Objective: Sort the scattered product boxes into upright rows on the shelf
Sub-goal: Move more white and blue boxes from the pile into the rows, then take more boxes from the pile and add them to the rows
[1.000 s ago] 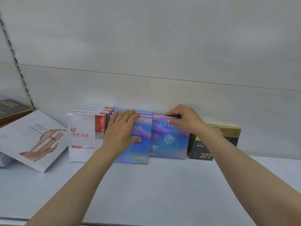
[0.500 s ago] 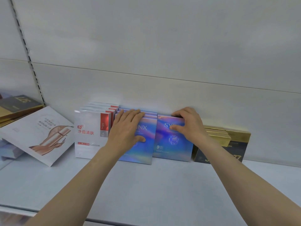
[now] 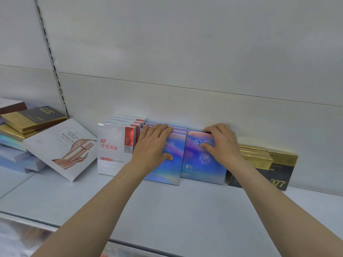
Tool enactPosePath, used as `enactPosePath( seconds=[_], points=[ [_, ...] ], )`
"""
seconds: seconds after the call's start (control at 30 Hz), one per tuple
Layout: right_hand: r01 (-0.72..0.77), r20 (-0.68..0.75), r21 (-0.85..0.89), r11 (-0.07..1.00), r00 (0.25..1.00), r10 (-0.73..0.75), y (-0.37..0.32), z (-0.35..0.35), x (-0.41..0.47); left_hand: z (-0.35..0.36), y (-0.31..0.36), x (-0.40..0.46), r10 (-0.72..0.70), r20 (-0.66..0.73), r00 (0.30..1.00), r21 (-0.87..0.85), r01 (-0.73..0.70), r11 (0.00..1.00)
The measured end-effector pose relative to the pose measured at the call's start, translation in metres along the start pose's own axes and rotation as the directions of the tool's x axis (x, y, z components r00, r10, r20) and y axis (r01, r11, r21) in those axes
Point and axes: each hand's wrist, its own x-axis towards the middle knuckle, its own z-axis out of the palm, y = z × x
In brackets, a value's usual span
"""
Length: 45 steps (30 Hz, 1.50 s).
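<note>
Upright rows stand against the back wall of the white shelf (image 3: 167, 210): white-and-red boxes (image 3: 115, 151), then two rows of iridescent blue boxes, then black-and-gold boxes (image 3: 278, 175). My left hand (image 3: 154, 145) lies flat on the front of the left blue box (image 3: 170, 171), with straight fingers reaching over the row's top edge. My right hand (image 3: 220, 143) grips the top of the right blue box (image 3: 200, 164), fingers curled over its upper edge and thumb on its face. My right forearm hides part of the black-and-gold row.
At the far left a loose pile lies flat and tilted: a white box with a copper drawing (image 3: 61, 147), a gold-and-black box (image 3: 35, 117) and pale blue boxes (image 3: 16, 156) beneath. A slotted upright (image 3: 53, 67) runs up the back wall.
My right thumb has come down from the top edge onto the face of the right blue box. My left hand stays on the left blue row. The view has shifted, showing more of the left pile.
</note>
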Motion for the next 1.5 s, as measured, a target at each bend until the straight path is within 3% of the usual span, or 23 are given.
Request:
enactPosePath(
  seconds=[0.27,0.37,0.5,0.6,0.83,1.03,1.27,1.5],
  points=[
    [-0.076,0.002,-0.116,0.99,0.997,0.077,-0.021,-0.002,-0.011,-0.01,0.005,0.001,-0.007,0.075,0.997,0.019,0.006,1.0],
    [-0.12,-0.026,-0.118,0.986,0.993,0.118,-0.045,-0.018,-0.005,-0.033,-0.002,-0.001,0.015,0.076,0.997,-0.064,-0.01,0.998],
    [-0.071,-0.029,-0.074,0.995,0.997,0.069,-0.105,-0.046,0.012,-0.089,-0.036,-0.019,-0.016,0.029,0.999,-0.267,0.023,0.963],
    [0.007,0.023,-0.016,1.0,1.0,-0.007,-0.17,-0.059,0.023,-0.133,-0.082,-0.048,-0.083,0.0,0.997,-0.304,0.079,0.949],
    [0.255,0.011,0.132,0.958,0.966,-0.259,-0.354,-0.051,0.023,-0.232,-0.223,-0.149,-0.235,-0.04,0.971,-0.127,0.228,0.965],
    [0.337,0.023,0.25,0.908,0.935,-0.354,-0.493,-0.013,-0.001,-0.295,-0.316,-0.251,-0.276,-0.119,0.954,-0.049,0.272,0.961],
    [0.378,0.093,0.385,0.842,0.892,-0.442,-0.608,0.051,-0.011,-0.312,-0.406,-0.334,-0.37,-0.082,0.925,-0.024,0.37,0.929],
    [0.368,0.203,0.472,0.801,0.839,-0.505,-0.699,0.148,0.018,-0.289,-0.51,-0.365,-0.485,-0.06,0.872,-0.045,0.483,0.874]
  ],
)
